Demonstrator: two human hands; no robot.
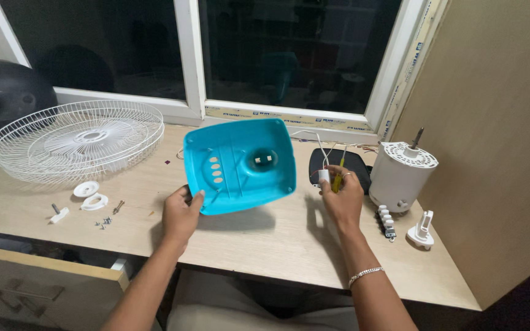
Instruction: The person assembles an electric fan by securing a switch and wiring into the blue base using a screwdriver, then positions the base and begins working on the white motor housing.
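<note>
Turquoise fan housing [240,165] tilted up, lower-left edge pinched by left hand [181,216], right hand [341,197] closed around small white part [324,176] and yellow screwdriver [338,178] — bare desk [265,236] between wrists, white motor [400,175] close at right.

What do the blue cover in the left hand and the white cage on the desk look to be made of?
The blue cover looks like moulded plastic: smooth, slightly glossy, with formed ribs. The white cage seems to be thin metal wire coated white, though that is a guess from its fine spokes.

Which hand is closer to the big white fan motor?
The right hand. It sits just left of the white fan motor, holding a small white part. The left hand is farther away, gripping the blue cover.
</note>
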